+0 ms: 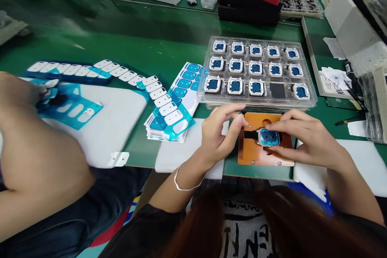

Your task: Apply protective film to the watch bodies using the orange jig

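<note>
Gripping watch case (pixel 269 138), right hand (pixel 314 137), left hand (pixel 218 131) grip unclear, tray (pixel 256 101) holding 14 more

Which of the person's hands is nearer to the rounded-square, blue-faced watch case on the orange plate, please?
The right hand: it grips the watch case from the right side. The left hand is apart, left of it, by the left edge of the orange plate.
</note>
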The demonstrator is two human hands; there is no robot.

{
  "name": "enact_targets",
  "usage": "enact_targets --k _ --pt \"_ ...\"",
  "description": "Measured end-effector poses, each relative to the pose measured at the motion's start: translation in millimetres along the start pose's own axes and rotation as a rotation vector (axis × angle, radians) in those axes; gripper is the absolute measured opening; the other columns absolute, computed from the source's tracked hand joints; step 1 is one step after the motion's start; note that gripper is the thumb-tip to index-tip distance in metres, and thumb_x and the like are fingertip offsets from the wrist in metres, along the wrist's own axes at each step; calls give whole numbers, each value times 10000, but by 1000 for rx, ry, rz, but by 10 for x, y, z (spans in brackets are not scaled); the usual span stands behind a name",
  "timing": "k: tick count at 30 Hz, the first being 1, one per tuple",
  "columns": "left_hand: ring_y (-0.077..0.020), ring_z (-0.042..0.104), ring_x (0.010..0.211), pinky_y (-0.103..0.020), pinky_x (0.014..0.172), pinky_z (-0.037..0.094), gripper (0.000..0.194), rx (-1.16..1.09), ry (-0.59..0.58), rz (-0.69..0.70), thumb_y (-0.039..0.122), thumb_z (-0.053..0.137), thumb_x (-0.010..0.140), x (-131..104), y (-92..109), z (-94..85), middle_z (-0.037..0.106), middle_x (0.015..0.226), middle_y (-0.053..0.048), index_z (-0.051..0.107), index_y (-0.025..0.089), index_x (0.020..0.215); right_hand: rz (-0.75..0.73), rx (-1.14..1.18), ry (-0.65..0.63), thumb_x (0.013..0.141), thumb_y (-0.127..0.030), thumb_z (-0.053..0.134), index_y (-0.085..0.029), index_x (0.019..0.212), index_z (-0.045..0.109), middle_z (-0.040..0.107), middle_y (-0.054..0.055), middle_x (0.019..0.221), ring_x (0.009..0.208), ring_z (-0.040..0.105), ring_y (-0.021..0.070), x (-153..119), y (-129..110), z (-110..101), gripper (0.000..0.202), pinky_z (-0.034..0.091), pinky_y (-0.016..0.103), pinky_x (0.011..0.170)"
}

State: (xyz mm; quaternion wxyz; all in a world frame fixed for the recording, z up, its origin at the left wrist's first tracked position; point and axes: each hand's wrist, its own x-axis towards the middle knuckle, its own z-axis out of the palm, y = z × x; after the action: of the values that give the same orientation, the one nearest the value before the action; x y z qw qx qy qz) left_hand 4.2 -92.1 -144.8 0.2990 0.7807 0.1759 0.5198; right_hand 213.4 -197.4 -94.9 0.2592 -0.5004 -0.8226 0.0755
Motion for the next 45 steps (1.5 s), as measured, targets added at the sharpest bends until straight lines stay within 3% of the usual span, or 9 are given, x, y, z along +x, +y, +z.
enact_targets --k 3,8,23,34,40,45 --pt "-107 692 697 -286 717 510 187 59 -55 20 207 498 987 11 24 -4 706 761 24 558 184 1162 4 -37 9 900 -346 656 -231 1170 641 718 45 877 827 575 208 5 6 23 294 516 336 679" --pt "-106 684 698 -288 747 505 183 83 -50 10 183 516 972 37 42 -16 705 735 34 562 187 1150 6 -70 -30 901 -351 656 -192 1142 638 725 58 901 836 548 215 5 1 21 289 501 338 693" --pt "-99 682 637 -241 616 509 170 131 -74 31 179 535 961 25 38 -36 667 682 43 570 191 1127 90 -50 -40 872 -324 657 -212 1179 625 718 80 1034 868 543 238 22 -45 84 329 488 397 756" --pt "-101 685 639 -238 614 522 157 138 -85 33 190 536 962 18 43 -44 680 705 30 569 192 1115 107 -62 -49 853 -321 694 -200 1140 619 723 66 1001 847 533 234 28 -58 92 320 481 377 729" --pt "-98 683 641 -233 619 517 154 139 -91 30 191 538 963 16 40 -39 678 707 27 566 184 1114 130 -68 -40 858 -350 707 -190 1141 640 718 58 842 859 548 240 24 -71 66 332 497 359 717" --pt "-102 679 636 -235 608 507 160 129 -106 15 206 536 966 18 55 -55 684 709 21 569 193 1122 140 -28 -43 882 -355 681 -170 1152 627 728 81 987 898 542 241 30 -84 24 331 511 364 738"
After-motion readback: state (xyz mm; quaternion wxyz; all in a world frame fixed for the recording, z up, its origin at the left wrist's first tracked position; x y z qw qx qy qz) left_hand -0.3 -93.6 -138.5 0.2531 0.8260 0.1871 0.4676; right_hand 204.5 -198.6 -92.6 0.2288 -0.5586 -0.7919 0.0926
